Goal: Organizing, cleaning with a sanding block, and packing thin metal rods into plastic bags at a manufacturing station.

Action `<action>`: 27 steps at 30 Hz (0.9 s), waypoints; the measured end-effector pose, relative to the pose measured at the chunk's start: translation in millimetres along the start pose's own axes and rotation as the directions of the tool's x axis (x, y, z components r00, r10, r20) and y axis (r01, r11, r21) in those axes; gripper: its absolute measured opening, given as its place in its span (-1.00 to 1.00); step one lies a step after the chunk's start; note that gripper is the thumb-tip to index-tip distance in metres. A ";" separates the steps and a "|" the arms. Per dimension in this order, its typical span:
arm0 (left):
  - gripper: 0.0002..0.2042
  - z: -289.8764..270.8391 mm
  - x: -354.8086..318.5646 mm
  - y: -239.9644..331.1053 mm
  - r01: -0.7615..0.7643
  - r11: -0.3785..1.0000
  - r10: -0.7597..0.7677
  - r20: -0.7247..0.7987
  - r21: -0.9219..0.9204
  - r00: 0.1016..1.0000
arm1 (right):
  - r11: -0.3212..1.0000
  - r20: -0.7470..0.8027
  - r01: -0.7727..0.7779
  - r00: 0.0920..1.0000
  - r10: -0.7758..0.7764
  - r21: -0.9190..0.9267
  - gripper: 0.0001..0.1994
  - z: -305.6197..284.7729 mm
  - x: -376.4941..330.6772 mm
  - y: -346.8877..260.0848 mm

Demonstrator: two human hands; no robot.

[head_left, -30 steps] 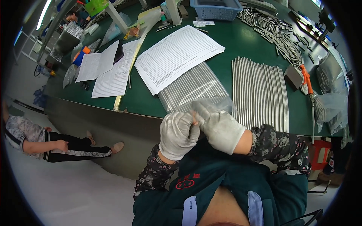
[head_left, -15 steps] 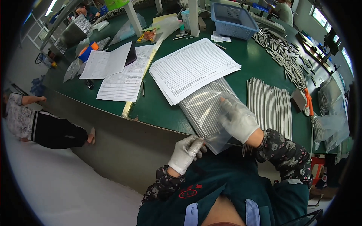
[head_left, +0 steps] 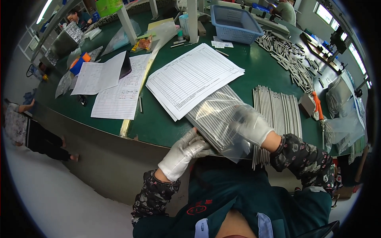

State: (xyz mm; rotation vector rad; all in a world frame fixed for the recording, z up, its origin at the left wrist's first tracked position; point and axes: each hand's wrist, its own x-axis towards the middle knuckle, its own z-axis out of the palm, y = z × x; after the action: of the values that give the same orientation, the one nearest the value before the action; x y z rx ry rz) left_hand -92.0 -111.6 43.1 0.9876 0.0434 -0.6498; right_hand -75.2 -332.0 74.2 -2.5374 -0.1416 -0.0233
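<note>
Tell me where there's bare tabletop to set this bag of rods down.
Bare green table lies left of the bag of rods, between the lined sheets and the table edge. Another patch lies between the printed forms and the loose rods. The laid-out rods crowd the right.

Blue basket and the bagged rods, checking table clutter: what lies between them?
In the head view, a stack of printed forms lies between the blue basket and the bagged rods.

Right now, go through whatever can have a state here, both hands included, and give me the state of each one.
Left hand: gloved, gripping the bag's near edge.
Right hand: gloved, inside the bag.
Clear plastic bag: open, over metal rods.
Loose metal rods: flat, side by side.
Blue basket: upright; contents cannot be told.
Printed forms: stacked, flat.
</note>
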 end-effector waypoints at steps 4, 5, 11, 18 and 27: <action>-0.56 -8.6 21.4 -7.0 0.055 0.973 -0.028 0.125 -0.222 0.992 | 0.945 0.140 -0.309 0.946 0.293 0.108 -0.70 -8.2 8.9 -14.3; -0.62 -1.1 23.4 -6.1 0.033 0.983 -0.017 0.087 -0.179 0.996 | 0.944 0.118 -0.311 0.947 0.298 0.113 -0.73 -2.8 9.7 -10.8; -0.72 7.3 42.8 -1.5 0.089 0.988 -0.088 0.012 -0.128 0.996 | 0.984 0.372 -0.126 0.914 0.164 -0.125 -0.63 -12.5 20.8 -16.2; -0.67 21.3 52.2 18.2 0.175 0.965 -0.179 -0.001 0.196 0.984 | 0.692 0.538 -0.399 0.843 0.018 0.602 -0.74 -12.3 20.6 -0.4; -0.49 7.5 54.7 9.9 0.100 0.969 -0.118 0.070 0.226 0.990 | 0.595 0.650 -0.484 0.755 -0.087 0.642 -0.69 -9.6 24.6 15.3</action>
State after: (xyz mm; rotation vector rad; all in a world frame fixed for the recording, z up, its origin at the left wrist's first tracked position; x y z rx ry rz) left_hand -44.3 -140.4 37.4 1.1788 -0.0502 -0.8094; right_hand -48.9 -347.6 74.7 -1.5326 -0.0708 0.8314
